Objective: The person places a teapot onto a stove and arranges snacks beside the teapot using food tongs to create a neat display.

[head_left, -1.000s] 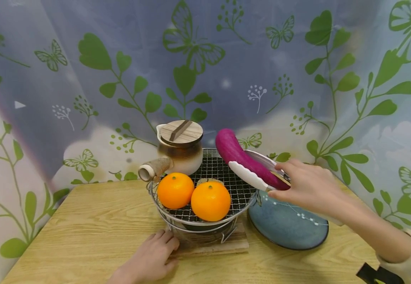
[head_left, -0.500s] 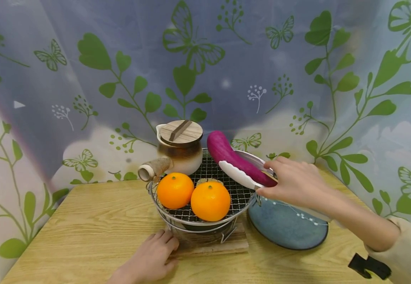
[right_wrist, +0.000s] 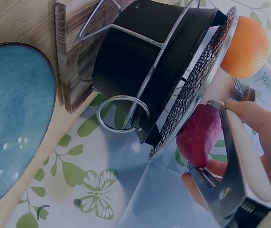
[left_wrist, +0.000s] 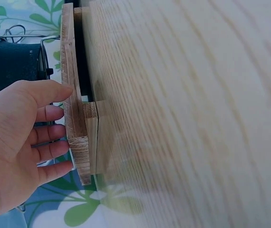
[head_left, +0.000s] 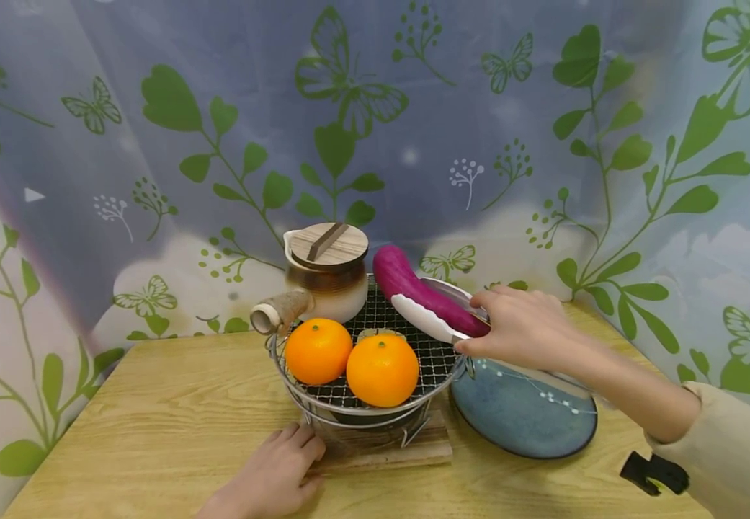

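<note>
My right hand [head_left: 524,324] grips metal tongs [head_left: 423,317] with white scalloped tips. A long, curved magenta-purple eggplant [head_left: 407,281] is held between the tips, low over the right side of the round wire grill [head_left: 436,360]. In the right wrist view the eggplant [right_wrist: 199,135] is close beside the mesh; I cannot tell whether it touches. My left hand [head_left: 277,461] rests at the left end of the wooden board [head_left: 407,450] under the grill. In the left wrist view its thumb touches the board [left_wrist: 69,95], with the other fingers loosely extended.
On the grill stand two oranges [head_left: 382,369], a brownish round thing mostly hidden behind them, and a side-handled teapot [head_left: 332,288] with wooden lid. The black stove body [right_wrist: 135,52] sits beneath the mesh. A blue plate [head_left: 524,418] lies at right. Behind hangs a patterned curtain [head_left: 219,180].
My right hand has moved left and slightly down, carrying the tongs and eggplant farther over the grill. My left hand stays at the board.
</note>
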`<state>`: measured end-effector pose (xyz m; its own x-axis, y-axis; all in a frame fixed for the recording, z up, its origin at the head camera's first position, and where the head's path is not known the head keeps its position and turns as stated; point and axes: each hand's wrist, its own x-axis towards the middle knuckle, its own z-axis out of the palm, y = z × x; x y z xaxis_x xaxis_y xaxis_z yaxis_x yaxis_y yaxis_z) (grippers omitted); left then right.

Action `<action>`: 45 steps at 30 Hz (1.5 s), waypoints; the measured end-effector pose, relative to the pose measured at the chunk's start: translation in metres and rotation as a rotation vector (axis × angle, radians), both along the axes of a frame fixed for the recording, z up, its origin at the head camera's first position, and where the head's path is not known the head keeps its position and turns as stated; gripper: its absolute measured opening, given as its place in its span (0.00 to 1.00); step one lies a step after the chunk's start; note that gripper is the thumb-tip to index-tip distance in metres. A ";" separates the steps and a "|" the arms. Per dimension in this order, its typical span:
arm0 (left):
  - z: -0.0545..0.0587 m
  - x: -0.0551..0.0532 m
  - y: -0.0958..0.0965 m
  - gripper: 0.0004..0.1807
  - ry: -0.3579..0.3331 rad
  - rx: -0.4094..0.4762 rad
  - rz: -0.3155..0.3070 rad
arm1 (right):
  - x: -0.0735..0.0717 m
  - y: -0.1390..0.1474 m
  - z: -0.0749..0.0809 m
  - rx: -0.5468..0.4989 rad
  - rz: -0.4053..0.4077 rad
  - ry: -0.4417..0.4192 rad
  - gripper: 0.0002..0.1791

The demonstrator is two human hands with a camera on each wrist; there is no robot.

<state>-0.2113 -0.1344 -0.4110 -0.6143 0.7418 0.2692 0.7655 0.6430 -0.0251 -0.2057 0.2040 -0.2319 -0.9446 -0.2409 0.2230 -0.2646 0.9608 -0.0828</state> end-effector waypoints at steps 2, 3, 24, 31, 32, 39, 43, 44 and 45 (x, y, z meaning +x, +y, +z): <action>0.000 0.000 0.000 0.11 -0.017 -0.004 0.006 | -0.001 -0.001 -0.001 0.000 0.000 -0.003 0.31; 0.000 0.000 0.000 0.11 -0.021 -0.002 0.006 | -0.002 -0.002 -0.001 0.000 -0.001 -0.007 0.32; -0.002 0.000 0.000 0.11 0.011 0.012 -0.001 | -0.005 -0.016 -0.001 0.038 -0.016 -0.018 0.25; -0.001 0.000 0.000 0.10 -0.025 -0.007 0.007 | -0.007 -0.020 -0.001 0.032 -0.011 -0.023 0.22; 0.000 0.000 0.000 0.10 -0.030 -0.010 0.009 | -0.007 -0.021 -0.002 0.030 -0.008 -0.023 0.22; -0.001 0.000 -0.001 0.10 -0.057 -0.014 0.015 | -0.008 -0.022 -0.004 0.024 -0.010 -0.020 0.23; -0.001 -0.001 -0.002 0.10 -0.067 -0.016 0.018 | -0.008 -0.020 -0.004 0.025 -0.015 -0.023 0.25; -0.001 -0.001 -0.002 0.10 -0.065 -0.014 0.018 | -0.007 -0.020 -0.004 0.023 -0.015 -0.025 0.26; -0.002 -0.001 -0.002 0.10 -0.058 -0.011 0.017 | -0.007 -0.019 -0.004 0.022 -0.014 -0.026 0.27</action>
